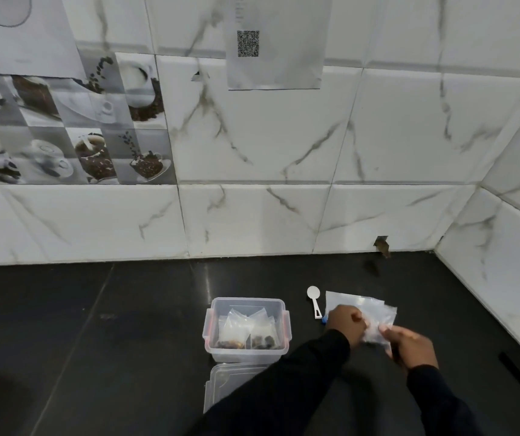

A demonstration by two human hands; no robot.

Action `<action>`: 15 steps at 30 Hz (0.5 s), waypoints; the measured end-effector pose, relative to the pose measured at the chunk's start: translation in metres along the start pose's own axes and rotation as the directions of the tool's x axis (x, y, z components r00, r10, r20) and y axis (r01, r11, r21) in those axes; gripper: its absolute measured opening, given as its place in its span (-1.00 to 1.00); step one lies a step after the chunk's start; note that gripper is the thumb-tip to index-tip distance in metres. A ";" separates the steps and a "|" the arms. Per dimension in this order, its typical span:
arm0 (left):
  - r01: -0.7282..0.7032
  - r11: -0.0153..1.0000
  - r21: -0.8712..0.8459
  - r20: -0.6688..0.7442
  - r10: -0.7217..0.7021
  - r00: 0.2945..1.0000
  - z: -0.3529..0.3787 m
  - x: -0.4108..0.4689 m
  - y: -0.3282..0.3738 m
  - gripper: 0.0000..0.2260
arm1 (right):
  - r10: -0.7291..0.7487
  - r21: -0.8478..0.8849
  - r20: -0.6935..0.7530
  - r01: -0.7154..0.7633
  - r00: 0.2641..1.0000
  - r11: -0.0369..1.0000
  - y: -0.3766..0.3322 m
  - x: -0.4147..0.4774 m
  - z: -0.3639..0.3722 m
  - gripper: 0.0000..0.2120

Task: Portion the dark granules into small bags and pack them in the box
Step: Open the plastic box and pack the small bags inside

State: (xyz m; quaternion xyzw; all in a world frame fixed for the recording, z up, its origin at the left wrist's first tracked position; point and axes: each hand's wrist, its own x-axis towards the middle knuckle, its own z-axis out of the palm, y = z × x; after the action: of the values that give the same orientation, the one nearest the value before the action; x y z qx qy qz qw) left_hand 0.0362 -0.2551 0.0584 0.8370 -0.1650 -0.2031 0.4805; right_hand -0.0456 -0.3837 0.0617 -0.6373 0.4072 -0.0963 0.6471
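Note:
A clear plastic box (213, 322) with red clips stands on the black counter, and two small bags (247, 330) with dark granules at their bottoms stand inside it. To its right, my left hand (346, 325) and my right hand (411, 344) both pinch a small clear bag (375, 333) between them, just above the counter. A pile of clear bags (359, 305) lies under and behind my hands. A white measuring spoon (314, 299) lies left of that pile. What the held bag contains is hidden by my fingers.
The box's clear lid (224, 385) lies flat in front of the box, partly under my left sleeve. Tiled walls close off the counter at the back and on the right. A small blue item (325, 319) peeks out by my left wrist.

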 end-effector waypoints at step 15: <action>0.333 0.929 0.160 -0.466 -0.226 0.856 -0.218 -0.051 -0.091 -0.65 | -0.314 -0.458 0.428 0.503 0.847 0.733 -0.043 -0.066 0.233 -0.87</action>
State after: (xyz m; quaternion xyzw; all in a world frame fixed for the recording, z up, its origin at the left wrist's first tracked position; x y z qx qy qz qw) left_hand 0.1081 -0.0259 0.0875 0.9270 0.0490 -0.0562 0.3676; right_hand 0.0804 -0.1744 0.0937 -0.8780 0.1535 -0.0103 0.4533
